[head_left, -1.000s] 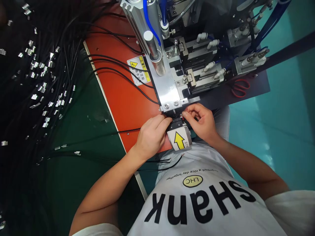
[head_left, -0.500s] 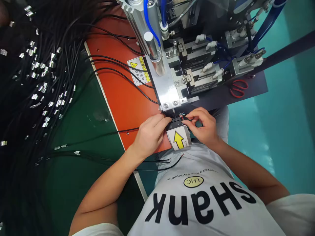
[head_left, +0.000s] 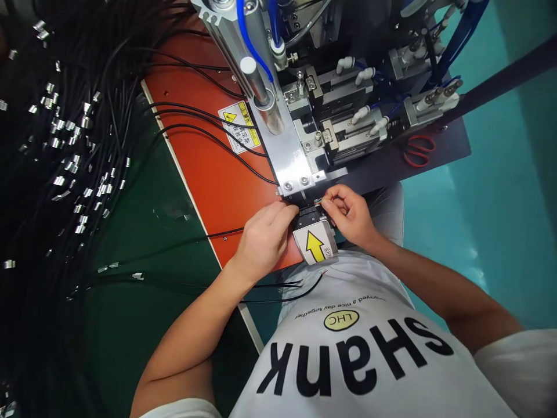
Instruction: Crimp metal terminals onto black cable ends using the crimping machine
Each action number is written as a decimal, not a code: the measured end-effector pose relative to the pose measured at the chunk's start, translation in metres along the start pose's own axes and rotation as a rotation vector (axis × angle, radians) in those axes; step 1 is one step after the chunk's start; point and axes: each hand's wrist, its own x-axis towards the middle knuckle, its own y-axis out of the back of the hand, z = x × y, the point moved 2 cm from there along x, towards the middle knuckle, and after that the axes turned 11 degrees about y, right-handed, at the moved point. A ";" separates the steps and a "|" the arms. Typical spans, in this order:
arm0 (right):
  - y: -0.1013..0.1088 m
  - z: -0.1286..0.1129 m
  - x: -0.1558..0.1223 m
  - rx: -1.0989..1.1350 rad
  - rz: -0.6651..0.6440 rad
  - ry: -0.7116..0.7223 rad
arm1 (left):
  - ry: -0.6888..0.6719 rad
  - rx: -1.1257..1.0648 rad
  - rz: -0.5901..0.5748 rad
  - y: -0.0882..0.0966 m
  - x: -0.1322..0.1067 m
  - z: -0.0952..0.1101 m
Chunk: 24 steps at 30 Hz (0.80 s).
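My left hand (head_left: 266, 237) is closed on a black cable (head_left: 226, 232), its thumb and forefinger against the small black fixture (head_left: 308, 217) at the machine's front. The cable runs in from the left and passes beneath that hand. At the fixture's far right corner, my right hand (head_left: 350, 216) pinches the fine coloured wires (head_left: 318, 202) at the cable's end. Its fingertips hide part of them. A white label with a yellow arrow (head_left: 315, 246) covers the near side of the fixture, pointing toward the machine.
Beyond my hands stands the machine's metal block (head_left: 290, 159) with pneumatic cylinders. Several black cables (head_left: 213, 130) cross the orange plate (head_left: 195, 174). A large cable bundle with shiny metal ends (head_left: 82, 168) lies leftward on the green mat (head_left: 148, 232). Red-handled scissors (head_left: 420, 151) rest at right.
My right hand has moved slightly left and its fingers have drawn together at the wires. My left hand keeps its place at the fixture. The whole view has shifted a little.
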 end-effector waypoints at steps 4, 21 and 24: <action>0.002 0.002 -0.006 0.093 0.001 -0.174 | 0.038 0.008 -0.010 0.002 0.001 0.002; 0.006 -0.008 0.021 0.280 -0.109 -0.389 | 0.053 0.059 0.120 -0.003 -0.008 0.006; 0.004 -0.010 0.023 0.334 -0.100 -0.424 | 0.102 0.024 0.118 -0.002 -0.012 0.004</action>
